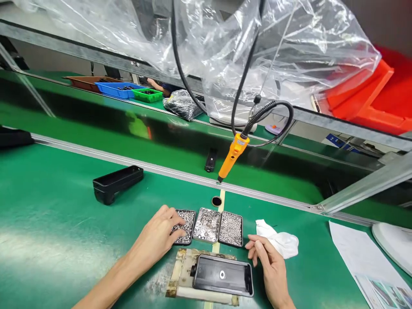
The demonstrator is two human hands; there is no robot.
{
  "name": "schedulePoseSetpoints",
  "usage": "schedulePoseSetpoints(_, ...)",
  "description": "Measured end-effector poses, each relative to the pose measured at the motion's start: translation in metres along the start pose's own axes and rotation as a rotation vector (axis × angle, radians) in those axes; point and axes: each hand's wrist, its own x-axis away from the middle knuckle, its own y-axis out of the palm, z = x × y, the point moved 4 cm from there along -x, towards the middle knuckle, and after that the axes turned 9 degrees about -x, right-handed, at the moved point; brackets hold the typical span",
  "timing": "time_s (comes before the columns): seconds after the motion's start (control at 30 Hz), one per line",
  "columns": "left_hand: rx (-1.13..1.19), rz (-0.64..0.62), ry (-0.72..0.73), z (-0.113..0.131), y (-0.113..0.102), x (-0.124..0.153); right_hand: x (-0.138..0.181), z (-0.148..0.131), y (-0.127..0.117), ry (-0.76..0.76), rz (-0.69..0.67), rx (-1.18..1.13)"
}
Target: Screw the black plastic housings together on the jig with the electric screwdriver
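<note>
My left hand [164,229] reaches into the left tray of small metal parts [188,227], its thumb and index fingertips apart among the pieces. Beside it stand a middle tray of washer-like rings [207,225] and a right tray of small silvery parts [231,228]. My right hand [268,266] hovers to the right, fingers loosely bent and apart, holding nothing visible. Between my hands, a black rectangular housing [212,277] lies on a worn, taped pad [183,281]. A small pale ring shows at the housing's middle.
An orange electric screwdriver [233,156] hangs tip-down above the trays. A black casing [117,182] lies at left, a round black piece [216,201] behind the trays. White cloth [281,242] and paper [354,257] lie at right. Plastic sheeting [289,51] drapes from the overhead shelf.
</note>
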Motion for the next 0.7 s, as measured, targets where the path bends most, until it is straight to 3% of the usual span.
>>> schedulePoseSetpoints(0.17, 0.033, 0.011, -0.01, 0.004, 0.008, -0.002, -0.041, -0.029, 0.022, -0.085, 0.0, 0.051)
schedulePoseSetpoints(0.47, 0.088, 0.058, 0.002, 0.006, 0.015, 0.001, -0.137, -0.098, 0.099, -0.308, -0.046, 0.082)
schedulePoseSetpoints(0.6, 0.136, 0.059, -0.006, 0.007, 0.015, 0.002, -0.156, -0.118, 0.121, -0.35, -0.098, 0.032)
schedulePoseSetpoints(0.7, 0.194, 0.07, -0.053, 0.007, 0.01, 0.002, -0.154, -0.121, 0.123, -0.355, -0.056, 0.021)
